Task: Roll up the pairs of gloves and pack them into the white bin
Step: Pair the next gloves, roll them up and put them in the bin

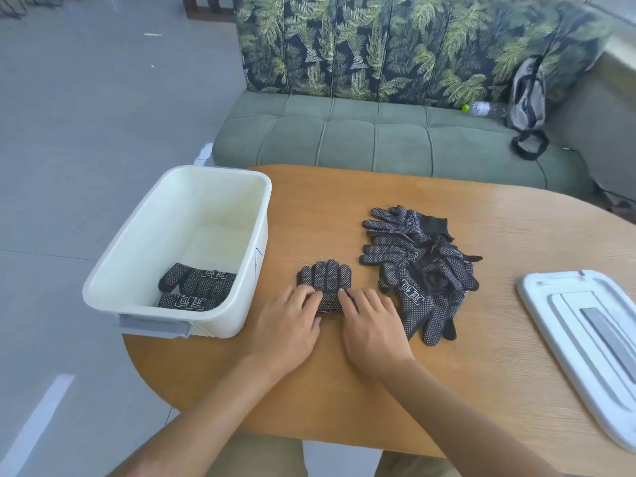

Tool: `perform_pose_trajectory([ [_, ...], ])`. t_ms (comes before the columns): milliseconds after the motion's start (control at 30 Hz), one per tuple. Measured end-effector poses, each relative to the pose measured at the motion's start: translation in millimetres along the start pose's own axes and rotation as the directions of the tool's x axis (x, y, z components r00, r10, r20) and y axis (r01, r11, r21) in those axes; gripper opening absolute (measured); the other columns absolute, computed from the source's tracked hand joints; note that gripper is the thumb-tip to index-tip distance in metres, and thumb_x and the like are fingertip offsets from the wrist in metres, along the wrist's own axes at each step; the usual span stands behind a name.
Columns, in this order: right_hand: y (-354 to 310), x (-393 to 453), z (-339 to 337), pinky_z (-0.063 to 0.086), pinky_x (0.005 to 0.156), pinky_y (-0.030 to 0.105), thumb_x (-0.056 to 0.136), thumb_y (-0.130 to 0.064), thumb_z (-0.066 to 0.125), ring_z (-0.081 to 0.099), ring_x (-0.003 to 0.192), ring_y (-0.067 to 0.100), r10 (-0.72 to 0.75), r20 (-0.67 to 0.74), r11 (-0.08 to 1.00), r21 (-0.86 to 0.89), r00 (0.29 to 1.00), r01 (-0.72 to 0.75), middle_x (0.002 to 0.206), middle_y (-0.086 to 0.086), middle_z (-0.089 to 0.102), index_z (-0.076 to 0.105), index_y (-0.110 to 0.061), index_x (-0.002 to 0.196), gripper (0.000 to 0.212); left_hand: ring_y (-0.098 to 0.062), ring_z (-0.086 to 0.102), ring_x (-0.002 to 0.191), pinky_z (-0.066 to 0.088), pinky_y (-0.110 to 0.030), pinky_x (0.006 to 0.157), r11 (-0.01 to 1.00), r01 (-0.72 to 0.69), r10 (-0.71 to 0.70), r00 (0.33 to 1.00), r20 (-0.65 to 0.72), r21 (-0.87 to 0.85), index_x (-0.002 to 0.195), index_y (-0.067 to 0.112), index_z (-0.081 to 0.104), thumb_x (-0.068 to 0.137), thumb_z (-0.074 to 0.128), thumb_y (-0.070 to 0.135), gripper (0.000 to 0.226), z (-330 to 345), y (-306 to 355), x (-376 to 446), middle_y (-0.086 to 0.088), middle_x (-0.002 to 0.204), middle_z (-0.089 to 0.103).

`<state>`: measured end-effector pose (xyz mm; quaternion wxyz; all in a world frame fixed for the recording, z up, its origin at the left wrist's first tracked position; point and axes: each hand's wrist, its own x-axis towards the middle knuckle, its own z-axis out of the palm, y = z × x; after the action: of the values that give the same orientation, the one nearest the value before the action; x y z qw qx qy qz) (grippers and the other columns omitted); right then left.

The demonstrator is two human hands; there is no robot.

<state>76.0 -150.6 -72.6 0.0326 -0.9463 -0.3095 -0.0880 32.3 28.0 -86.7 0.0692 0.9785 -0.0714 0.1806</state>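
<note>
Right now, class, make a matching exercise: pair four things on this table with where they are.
1. white plastic bin
2. loose pile of black dotted gloves
3. white flat lid
4. half-rolled black dotted glove pair

a. table's right edge
b. under both hands
c. table's left end
d. right of the hands

Pairs: 1-c, 2-d, 3-a, 4-b

At centre frame, the left hand [292,315] and right hand [370,316] cover the near end of the glove pair [325,278]. The lid [585,339] runs off the right edge. The white bin [172,297] wall hides part of the rolled gloves [196,287] inside.
</note>
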Motion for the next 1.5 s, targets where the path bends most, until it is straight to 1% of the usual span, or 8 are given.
perform_pose_trajectory([
  [233, 1, 13, 7, 0.044, 0.069, 0.037, 0.083, -0.012, 0.057, 0.056, 0.082, 0.027, -0.01, -0.067, 0.999, -0.049, 0.998, 0.007, 0.09, 0.001, 0.061, 0.064, -0.014, 0.099, 0.018, -0.026, 0.057, 0.104, 0.053, -0.04, 0.083, 1.0, -0.016, 0.016, 1.0, 0.015, -0.002, 0.11, 0.017, 0.065, 0.085, 0.066, 0.027, 0.027, 4, -4, 13, 0.0, 0.114, 0.062],
  [400, 3, 8, 0, 0.051, 0.07, 0.038, 0.088, -0.023, 0.055, 0.06, 0.087, 0.024, 0.012, 0.006, 0.999, 0.034, 1.0, -0.012, 0.09, -0.003, 0.063, 0.064, -0.018, 0.098, 0.015, -0.024, 0.059, 0.101, 0.054, -0.039, 0.082, 0.998, 0.011, -0.01, 1.0, 0.023, -0.058, 0.107, 0.019, 0.066, 0.09, 0.058, 0.032, 0.023, 2, -6, 5, 0.003, 0.105, 0.064],
  [633, 1, 11, -19, 0.05, 0.082, 0.036, 0.099, -0.037, 0.05, 0.054, 0.105, 0.019, 0.049, 0.127, 0.96, 0.268, 0.991, -0.081, 0.106, -0.005, 0.063, 0.058, -0.021, 0.117, 0.026, -0.019, 0.057, 0.101, 0.051, -0.036, 0.08, 0.929, 0.259, -0.226, 0.963, 0.148, -0.263, 0.117, 0.023, 0.059, 0.098, 0.05, 0.042, 0.028, -16, -2, 0, 0.006, 0.103, 0.067],
  [733, 3, 27, -29, 0.053, 0.075, 0.04, 0.1, -0.037, 0.047, 0.059, 0.088, 0.021, 0.096, 0.184, 0.912, 0.376, 0.978, -0.16, 0.099, 0.0, 0.062, 0.05, -0.026, 0.122, 0.025, -0.017, 0.058, 0.098, 0.05, -0.038, 0.081, 0.85, 0.388, -0.328, 0.919, 0.22, -0.355, 0.117, 0.025, 0.059, 0.098, 0.054, 0.044, 0.027, -23, -4, 14, 0.005, 0.103, 0.065],
  [867, 8, 47, -33, 0.051, 0.061, 0.035, 0.1, -0.037, 0.049, 0.054, 0.06, 0.017, 0.116, 0.266, 0.895, 0.389, 0.957, -0.217, 0.078, -0.001, 0.061, 0.047, -0.024, 0.119, 0.023, -0.018, 0.062, 0.072, 0.049, -0.035, 0.066, 0.807, 0.492, -0.402, 0.863, 0.306, -0.327, 0.11, 0.023, 0.062, 0.095, 0.058, 0.047, 0.028, -24, -11, 35, 0.003, 0.077, 0.067],
  [1167, 10, 73, -30, 0.054, 0.072, 0.039, 0.096, -0.047, 0.054, 0.06, 0.086, 0.023, 0.226, 0.409, 0.925, 0.196, 0.884, -0.327, 0.096, 0.003, 0.061, 0.051, -0.019, 0.113, 0.033, -0.022, 0.064, 0.091, 0.042, -0.031, 0.068, 0.803, 0.554, -0.46, 0.81, 0.363, -0.221, 0.112, 0.017, 0.064, 0.092, 0.064, 0.047, 0.036, -22, -15, 59, -0.003, 0.099, 0.069],
  [1333, 13, 75, -23, 0.049, 0.092, 0.039, 0.093, -0.039, 0.062, 0.046, 0.117, 0.022, 0.196, 0.35, 0.907, 0.289, 0.916, -0.305, 0.121, 0.002, 0.052, 0.054, -0.02, 0.121, 0.035, -0.021, 0.061, 0.097, 0.051, -0.037, 0.08, 0.804, 0.536, -0.433, 0.824, 0.367, -0.255, 0.11, 0.015, 0.058, 0.09, 0.069, 0.039, 0.033, -20, -16, 63, -0.002, 0.111, 0.061],
  [1500, 18, 87, -27, 0.05, 0.093, 0.031, 0.088, -0.025, 0.071, 0.057, 0.112, 0.017, 0.144, 0.424, 0.835, 0.433, 0.894, -0.339, 0.121, 0.0, 0.057, 0.055, -0.019, 0.129, 0.044, -0.02, 0.06, 0.109, 0.05, -0.034, 0.094, 0.816, 0.495, -0.335, 0.826, 0.453, -0.298, 0.125, 0.015, 0.061, 0.092, 0.07, 0.029, 0.036, -18, -19, 72, -0.004, 0.125, 0.059],
])
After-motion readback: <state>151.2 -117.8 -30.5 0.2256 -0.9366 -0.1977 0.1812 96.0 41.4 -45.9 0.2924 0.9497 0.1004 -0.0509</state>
